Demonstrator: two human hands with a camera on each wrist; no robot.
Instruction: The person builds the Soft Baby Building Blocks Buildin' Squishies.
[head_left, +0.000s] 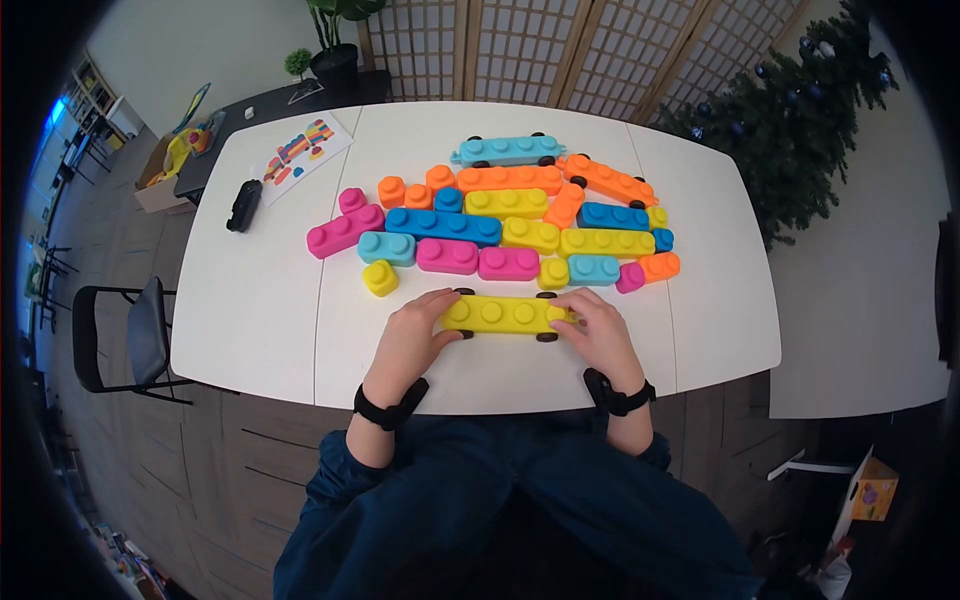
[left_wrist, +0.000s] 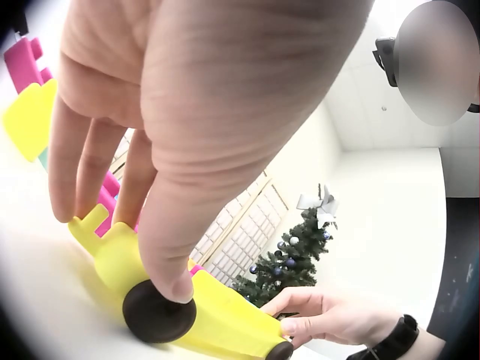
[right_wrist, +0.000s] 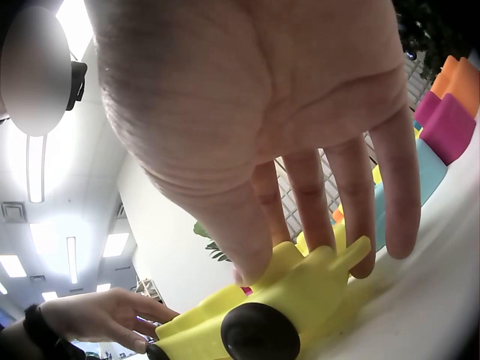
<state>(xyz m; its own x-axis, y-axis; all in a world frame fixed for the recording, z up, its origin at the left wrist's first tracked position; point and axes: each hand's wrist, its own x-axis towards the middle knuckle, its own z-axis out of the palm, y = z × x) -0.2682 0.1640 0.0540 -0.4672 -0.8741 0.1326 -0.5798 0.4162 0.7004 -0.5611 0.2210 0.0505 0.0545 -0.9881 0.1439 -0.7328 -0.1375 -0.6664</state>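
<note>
Head view: the yellow car [head_left: 508, 316] stands between the hands, studs bare, so nothing seems built yet; the loose blocks [head_left: 505, 205] lie unattached beyond it. Left wrist view: the left hand [left_wrist: 191, 112], partly open, pinches the car's left end. Right wrist view: the right hand [right_wrist: 262, 105] similarly pinches its right end.

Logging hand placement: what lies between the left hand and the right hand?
The yellow wheeled base lies between the left hand and the right hand, held at both ends; the head view shows this.
</note>
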